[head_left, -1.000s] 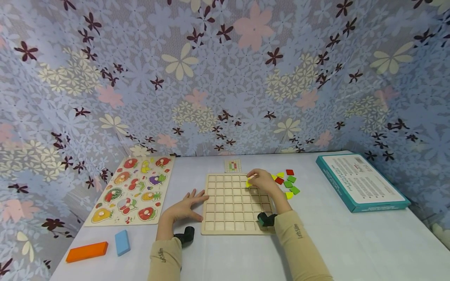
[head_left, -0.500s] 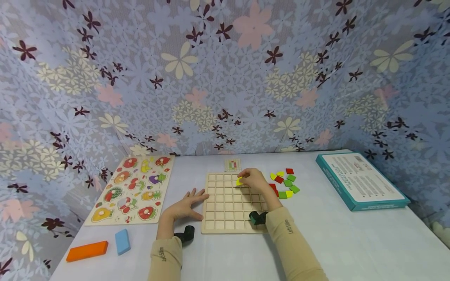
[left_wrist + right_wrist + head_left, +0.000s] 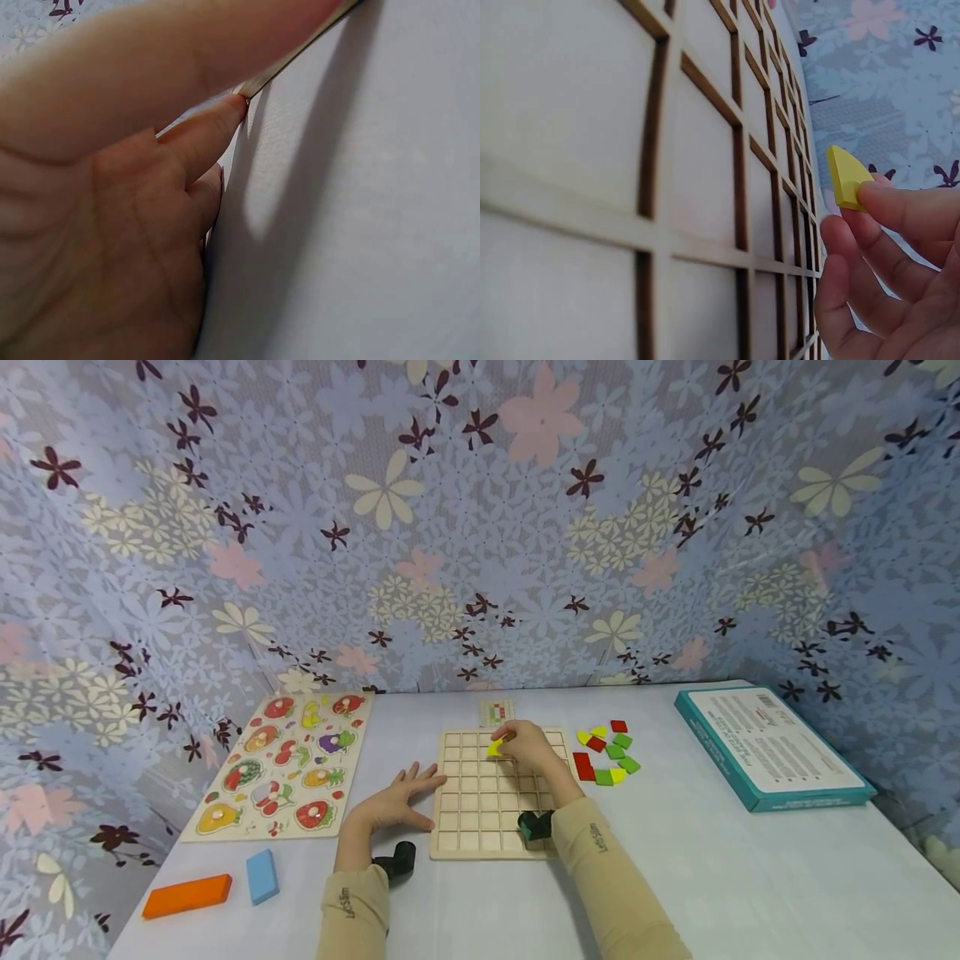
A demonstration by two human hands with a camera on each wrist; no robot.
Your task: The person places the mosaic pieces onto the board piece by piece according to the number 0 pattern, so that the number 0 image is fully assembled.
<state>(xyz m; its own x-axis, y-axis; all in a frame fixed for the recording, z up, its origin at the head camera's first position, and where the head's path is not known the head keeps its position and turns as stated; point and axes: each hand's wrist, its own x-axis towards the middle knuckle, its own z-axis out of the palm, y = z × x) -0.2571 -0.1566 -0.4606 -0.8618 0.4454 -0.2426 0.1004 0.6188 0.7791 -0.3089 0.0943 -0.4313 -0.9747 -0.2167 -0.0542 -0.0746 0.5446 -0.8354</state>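
Partly hidden: yellow tile (image 3: 846, 178) pinched by right hand (image 3: 525, 745) fingers; left hand (image 3: 390, 802) flat (released).

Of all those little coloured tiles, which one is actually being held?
The yellow tile, pinched in the right hand above the far rows of the wooden grid board. The other red, green and yellow tiles lie untouched on the table to the board's right.

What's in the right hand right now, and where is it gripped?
The right hand pinches a yellow tile by one end between its fingertips.
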